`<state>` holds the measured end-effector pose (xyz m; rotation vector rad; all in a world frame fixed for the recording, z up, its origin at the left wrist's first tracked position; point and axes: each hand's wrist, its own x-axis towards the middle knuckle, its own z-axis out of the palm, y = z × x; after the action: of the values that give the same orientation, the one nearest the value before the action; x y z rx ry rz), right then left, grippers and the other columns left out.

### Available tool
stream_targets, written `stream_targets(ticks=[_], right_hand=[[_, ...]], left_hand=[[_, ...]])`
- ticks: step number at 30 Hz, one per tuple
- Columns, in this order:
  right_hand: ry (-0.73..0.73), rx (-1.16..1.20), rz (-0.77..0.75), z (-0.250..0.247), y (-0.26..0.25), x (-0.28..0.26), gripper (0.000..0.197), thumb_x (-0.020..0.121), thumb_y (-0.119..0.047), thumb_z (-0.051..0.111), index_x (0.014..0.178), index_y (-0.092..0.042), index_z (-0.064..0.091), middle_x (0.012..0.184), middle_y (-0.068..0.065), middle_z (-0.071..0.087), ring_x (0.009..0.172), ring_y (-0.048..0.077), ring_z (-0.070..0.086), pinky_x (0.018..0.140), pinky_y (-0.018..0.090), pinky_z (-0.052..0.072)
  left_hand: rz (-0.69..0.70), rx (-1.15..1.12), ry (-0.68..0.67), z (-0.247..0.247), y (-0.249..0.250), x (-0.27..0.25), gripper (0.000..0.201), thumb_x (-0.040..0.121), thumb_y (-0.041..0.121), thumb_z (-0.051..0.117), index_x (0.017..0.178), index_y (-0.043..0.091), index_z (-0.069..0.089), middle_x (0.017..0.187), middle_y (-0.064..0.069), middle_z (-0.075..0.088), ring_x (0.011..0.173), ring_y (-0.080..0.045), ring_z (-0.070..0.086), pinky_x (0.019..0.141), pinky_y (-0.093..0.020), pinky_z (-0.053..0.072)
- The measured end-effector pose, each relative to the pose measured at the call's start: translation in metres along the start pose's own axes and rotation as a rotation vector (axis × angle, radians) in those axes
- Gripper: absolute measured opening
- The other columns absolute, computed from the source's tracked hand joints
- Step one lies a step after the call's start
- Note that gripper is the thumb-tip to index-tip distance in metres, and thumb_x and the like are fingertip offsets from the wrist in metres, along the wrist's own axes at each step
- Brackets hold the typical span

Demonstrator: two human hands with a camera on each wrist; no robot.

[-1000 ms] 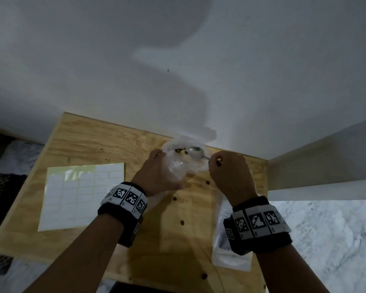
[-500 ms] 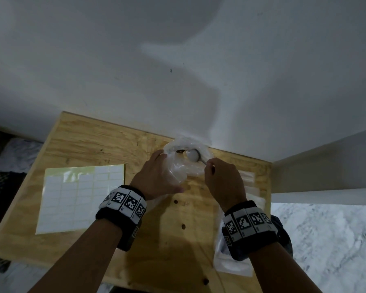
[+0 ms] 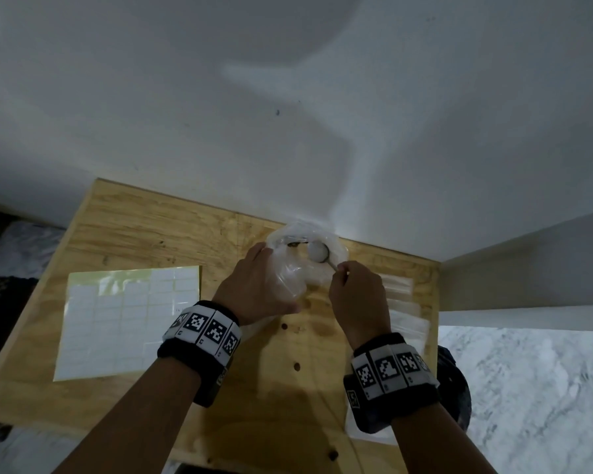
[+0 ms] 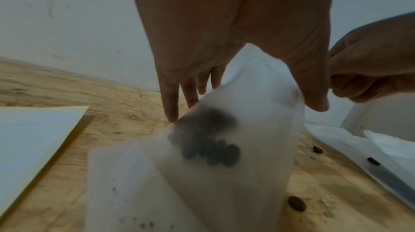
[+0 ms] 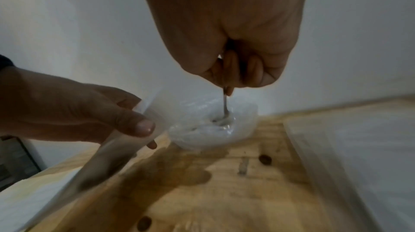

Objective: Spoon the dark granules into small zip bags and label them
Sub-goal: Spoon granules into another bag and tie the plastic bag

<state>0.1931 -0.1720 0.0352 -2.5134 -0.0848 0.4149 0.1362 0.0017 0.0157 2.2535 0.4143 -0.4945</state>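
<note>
Up at the plywood table's [image 3: 144, 230] far edge, the right hand [image 3: 356, 299] pinches the spoon [image 3: 319, 253] by its handle, long axis running from five o'clock to eleven, bowl inside the crumpled plastic bag [image 3: 336, 246]. The left hand [image 3: 257, 289] grips a small zip bag [image 4: 235, 147] holding dark granules [image 4: 206, 140].

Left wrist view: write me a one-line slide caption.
Left hand holds a small zip bag with dark granules inside, above the plywood table; right hand alongside.
</note>
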Motion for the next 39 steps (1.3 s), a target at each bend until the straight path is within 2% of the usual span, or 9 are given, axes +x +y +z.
stream_targets(ticks=[4, 11, 18, 21, 23, 26, 31, 37, 39], right_hand=[[-0.024, 0.05, -0.067, 0.011, 0.012, 0.006, 0.023, 0.098, -0.021, 0.04, 0.095, -0.017, 0.063, 0.072, 0.001, 0.064, 0.064, 0.02, 0.062, 0.06, 0.038, 0.054], [-0.089, 0.018, -0.235, 0.008, 0.03, 0.032, 0.022, 0.098, -0.024, 0.05, 0.103, -0.018, 0.071, 0.078, -0.007, 0.068, 0.064, 0.003, 0.058, 0.06, 0.012, 0.042], [-0.171, -0.025, -0.287, -0.001, 0.016, 0.054, 0.024, 0.097, -0.024, 0.053, 0.102, -0.014, 0.074, 0.09, 0.002, 0.074, 0.08, 0.016, 0.065, 0.073, 0.023, 0.046], [-0.229, 0.002, -0.302, -0.004, 0.015, 0.059, 0.024, 0.096, -0.023, 0.055, 0.103, -0.012, 0.075, 0.094, 0.001, 0.074, 0.081, 0.01, 0.062, 0.07, 0.014, 0.041], [-0.265, 0.031, -0.282, -0.006, 0.017, 0.061, 0.023, 0.095, -0.022, 0.056, 0.102, -0.012, 0.075, 0.082, -0.009, 0.071, 0.069, 0.0, 0.055, 0.062, 0.005, 0.035], [-0.26, 0.06, -0.248, -0.005, 0.019, 0.061, 0.023, 0.096, -0.022, 0.055, 0.097, -0.013, 0.076, 0.06, -0.018, 0.055, 0.053, -0.002, 0.048, 0.054, 0.011, 0.032], [-0.243, 0.11, -0.277, 0.006, 0.012, 0.053, 0.023, 0.096, -0.019, 0.055, 0.099, -0.009, 0.075, 0.077, -0.002, 0.068, 0.06, 0.0, 0.053, 0.058, 0.007, 0.037], [-0.241, 0.192, -0.159, 0.0, 0.019, 0.058, 0.029, 0.093, -0.024, 0.057, 0.086, -0.002, 0.073, 0.068, 0.015, 0.067, 0.053, 0.018, 0.049, 0.057, 0.023, 0.039], [-0.246, 0.193, -0.152, -0.002, 0.02, 0.059, 0.025, 0.093, -0.023, 0.058, 0.086, -0.006, 0.076, 0.054, -0.006, 0.061, 0.048, 0.005, 0.046, 0.054, 0.014, 0.037]], left_hand=[[0.017, -0.014, 0.005, 0.002, -0.005, 0.005, 0.123, 0.035, 0.074, 0.075, 0.139, 0.025, 0.032, 0.14, 0.01, 0.032, 0.127, -0.017, 0.041, 0.099, -0.045, 0.046], [0.042, -0.013, 0.01, 0.003, -0.009, 0.008, 0.126, 0.033, 0.081, 0.071, 0.141, 0.029, 0.031, 0.14, 0.012, 0.033, 0.127, -0.018, 0.041, 0.098, -0.046, 0.047], [0.088, -0.033, -0.005, 0.002, -0.012, 0.009, 0.126, 0.035, 0.082, 0.069, 0.142, 0.027, 0.031, 0.144, 0.008, 0.031, 0.133, -0.017, 0.036, 0.105, -0.046, 0.042], [0.095, -0.048, -0.005, 0.003, -0.017, 0.012, 0.124, 0.036, 0.084, 0.07, 0.14, 0.028, 0.032, 0.144, 0.01, 0.031, 0.133, -0.015, 0.036, 0.105, -0.046, 0.042], [0.105, -0.06, 0.003, 0.004, -0.021, 0.013, 0.119, 0.038, 0.08, 0.073, 0.137, 0.025, 0.036, 0.141, 0.011, 0.034, 0.13, -0.012, 0.037, 0.104, -0.044, 0.043], [0.122, -0.062, 0.008, 0.005, -0.021, 0.013, 0.114, 0.041, 0.075, 0.075, 0.137, 0.026, 0.036, 0.138, 0.012, 0.035, 0.127, -0.011, 0.039, 0.102, -0.043, 0.044], [0.172, -0.095, -0.025, 0.005, -0.022, 0.011, 0.111, 0.046, 0.069, 0.078, 0.141, 0.029, 0.035, 0.139, 0.011, 0.039, 0.125, -0.012, 0.042, 0.101, -0.044, 0.045], [0.156, -0.072, 0.005, 0.004, -0.025, 0.013, 0.11, 0.045, 0.073, 0.077, 0.138, 0.032, 0.037, 0.138, 0.011, 0.04, 0.126, -0.012, 0.042, 0.102, -0.043, 0.044], [0.147, -0.074, 0.009, 0.004, -0.026, 0.013, 0.11, 0.044, 0.073, 0.077, 0.138, 0.032, 0.036, 0.138, 0.011, 0.039, 0.126, -0.013, 0.043, 0.102, -0.044, 0.044]])
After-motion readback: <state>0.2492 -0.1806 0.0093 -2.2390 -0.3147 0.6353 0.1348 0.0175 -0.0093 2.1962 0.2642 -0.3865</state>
